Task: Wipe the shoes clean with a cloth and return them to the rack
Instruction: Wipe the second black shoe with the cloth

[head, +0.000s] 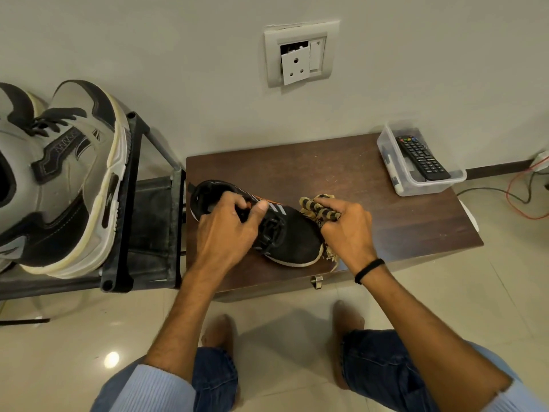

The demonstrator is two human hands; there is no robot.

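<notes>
A shoe (276, 230) lies on the table (386, 221), the rack (118, 203) to its left.

Wall (178, 40) is plain off-white, spanning 10 to 2 o'clock. Switch plate (301, 31) at 12 o'clock; its socket module (294, 68) has popped out of the frame and hangs tilted. Low cabinet (386, 203) with dark wood top runs from centre to 3 o'clock, back edge against the wall. Top is scuffed, metal knob (317, 281) on the front edge. Clear plastic tub (427, 185) on the cabinet's 2 o'clock corner, black remote (421, 157) lying inside. Floor (505, 292) is glossy beige tile with thin grout lines. Dark skirting (499, 171) at 3 o'clock, red and dark wires (520, 200) trailing on the floor below it. Lamp glare spot (111, 359) on the tile at 7 o'clock.
</notes>
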